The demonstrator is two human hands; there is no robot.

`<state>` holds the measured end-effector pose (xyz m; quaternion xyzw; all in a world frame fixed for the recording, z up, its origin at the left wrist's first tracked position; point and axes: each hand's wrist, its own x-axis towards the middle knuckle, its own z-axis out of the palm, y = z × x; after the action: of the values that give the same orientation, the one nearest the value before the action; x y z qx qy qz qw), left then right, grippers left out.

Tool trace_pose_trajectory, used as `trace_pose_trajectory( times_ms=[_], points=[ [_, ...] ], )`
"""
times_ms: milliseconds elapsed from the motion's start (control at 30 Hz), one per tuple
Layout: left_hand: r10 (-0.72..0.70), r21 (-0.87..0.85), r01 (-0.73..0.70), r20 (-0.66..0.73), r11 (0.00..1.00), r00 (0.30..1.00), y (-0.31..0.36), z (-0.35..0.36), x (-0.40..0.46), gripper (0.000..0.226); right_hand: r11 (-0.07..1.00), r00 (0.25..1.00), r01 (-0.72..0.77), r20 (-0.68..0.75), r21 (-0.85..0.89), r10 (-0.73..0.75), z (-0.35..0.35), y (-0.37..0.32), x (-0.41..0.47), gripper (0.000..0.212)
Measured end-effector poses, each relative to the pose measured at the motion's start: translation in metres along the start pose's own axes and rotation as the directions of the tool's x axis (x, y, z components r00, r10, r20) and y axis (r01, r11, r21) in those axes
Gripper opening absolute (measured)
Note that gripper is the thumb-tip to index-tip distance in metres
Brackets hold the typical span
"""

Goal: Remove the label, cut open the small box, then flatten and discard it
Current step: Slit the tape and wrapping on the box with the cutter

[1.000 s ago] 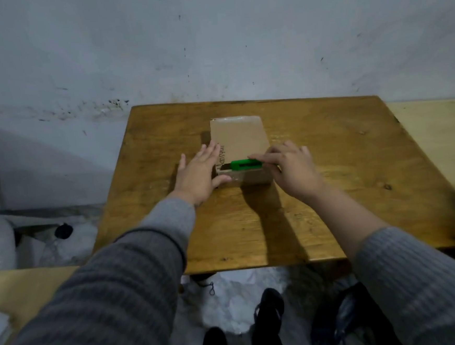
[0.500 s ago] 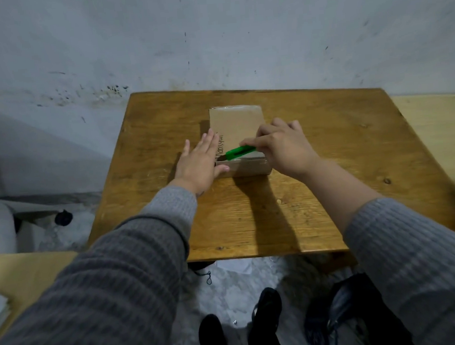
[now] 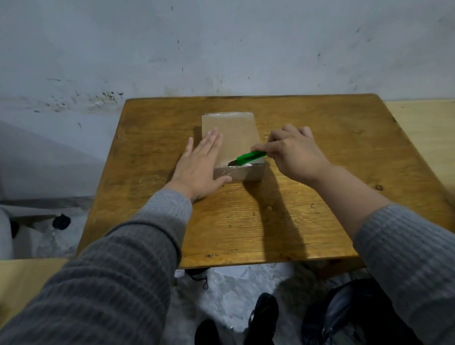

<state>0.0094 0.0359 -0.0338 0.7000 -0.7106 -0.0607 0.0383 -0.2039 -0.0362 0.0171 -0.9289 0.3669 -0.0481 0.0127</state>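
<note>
— Which step is this?
— Cutting, I'd judge. The small brown cardboard box (image 3: 231, 134) lies mid-table (image 3: 331, 191); the left hand (image 3: 200, 167), flat and empty, pins it, the right hand (image 3: 293, 153) grips the green plastic utility knife (image 3: 249, 158) at its taped near edge.
— Next?
— Probably drawing the blade steadily along that seam.

Dim, soft light; hands cast dark shadows toward the viewer, edges perhaps slightly warped.
</note>
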Motion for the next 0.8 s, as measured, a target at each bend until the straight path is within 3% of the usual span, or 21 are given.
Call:
trace_pose_trajectory(
  times_ms=[100,333,800],
  points=[
    [0.074,0.033,-0.076,0.048,0.997,0.996,0.005,0.002,0.012,0.098,1.0,1.0,0.02,-0.019,-0.023,-0.02,-0.001,0.001,0.001,0.037],
    [0.086,0.004,-0.086,0.042,0.996,0.995,0.002,0.014,0.017,0.089,0.999,0.999,0.037,-0.006,-0.027,-0.037,0.005,0.011,-0.006,0.04],
    [0.085,0.053,-0.086,0.026,0.995,0.996,0.001,0.018,0.016,0.093,0.986,0.988,-0.152,-0.03,0.065,0.154,0.013,0.05,-0.041,0.04]
  ],
)
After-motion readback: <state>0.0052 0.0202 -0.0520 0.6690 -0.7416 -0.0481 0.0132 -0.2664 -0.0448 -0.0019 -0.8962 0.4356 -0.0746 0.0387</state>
